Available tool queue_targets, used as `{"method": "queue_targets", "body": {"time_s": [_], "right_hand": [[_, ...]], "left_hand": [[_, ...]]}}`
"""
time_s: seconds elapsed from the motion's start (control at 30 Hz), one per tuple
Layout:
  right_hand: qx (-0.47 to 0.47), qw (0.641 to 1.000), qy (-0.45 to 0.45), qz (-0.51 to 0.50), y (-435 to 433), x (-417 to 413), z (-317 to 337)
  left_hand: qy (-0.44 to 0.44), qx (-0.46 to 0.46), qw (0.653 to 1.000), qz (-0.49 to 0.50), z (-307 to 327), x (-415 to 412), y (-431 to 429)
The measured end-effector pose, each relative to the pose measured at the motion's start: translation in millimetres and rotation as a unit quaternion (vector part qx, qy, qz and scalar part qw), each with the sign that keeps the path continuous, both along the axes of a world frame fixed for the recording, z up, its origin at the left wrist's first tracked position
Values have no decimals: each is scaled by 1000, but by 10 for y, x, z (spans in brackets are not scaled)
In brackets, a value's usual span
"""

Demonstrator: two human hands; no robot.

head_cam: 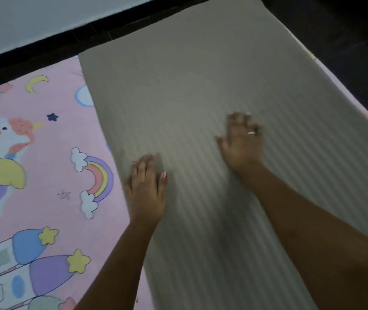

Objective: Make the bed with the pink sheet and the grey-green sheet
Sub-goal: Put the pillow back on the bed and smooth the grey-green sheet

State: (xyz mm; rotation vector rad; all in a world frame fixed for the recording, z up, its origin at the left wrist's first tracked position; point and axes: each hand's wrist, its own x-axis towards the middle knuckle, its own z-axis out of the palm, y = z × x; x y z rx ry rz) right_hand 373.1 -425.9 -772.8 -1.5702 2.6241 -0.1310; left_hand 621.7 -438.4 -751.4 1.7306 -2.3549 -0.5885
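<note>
The grey-green sheet [189, 90], faintly striped, lies flat as a long folded panel over the right part of the bed. Under it and to its left spreads the pink sheet [44, 198], printed with a unicorn, a rainbow, stars and a castle. My left hand [146, 189] rests palm down near the grey-green sheet's left edge, fingers extended. Farther up and to the right, my right hand [242, 142] presses flat on the same sheet, fingers spread, a ring on one finger. Neither hand grips any fabric.
A dark floor [346, 41] runs beyond the bed's far and right edges. A pale wall [44, 19] stands at the top left. A thin pink strip of the bed's edge [357, 108] shows along the right of the grey-green sheet.
</note>
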Motion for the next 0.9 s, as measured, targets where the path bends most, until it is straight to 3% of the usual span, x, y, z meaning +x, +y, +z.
{"method": "queue_targets", "body": {"time_s": [0.07,0.13,0.23,0.33,0.47,0.63,0.8,0.9], "right_hand": [[-1,987,-26,160,-162,353,21],[8,950,-54,306,-236,532,43],[29,923,-19,382,-296,218,56],[36,945,-21,325,-318,-399,36],[16,978,18,209,-182,-1312,26],[26,992,45,114,-152,-2155,193],[12,995,1,-96,-433,-2432,346],[-6,999,22,34,-752,-2022,444]], "left_hand": [[-2,1,1000,9,-42,-219,-38],[9,12,1000,18,-78,-490,-100],[-23,34,999,32,-125,-861,-153],[-85,44,993,75,-169,-1089,-115],[-99,50,985,129,-173,-1239,-56],[-113,101,973,171,-124,-1342,-82],[-99,130,963,215,-26,-1612,-186],[-93,127,972,175,-17,-1859,-324]]}}
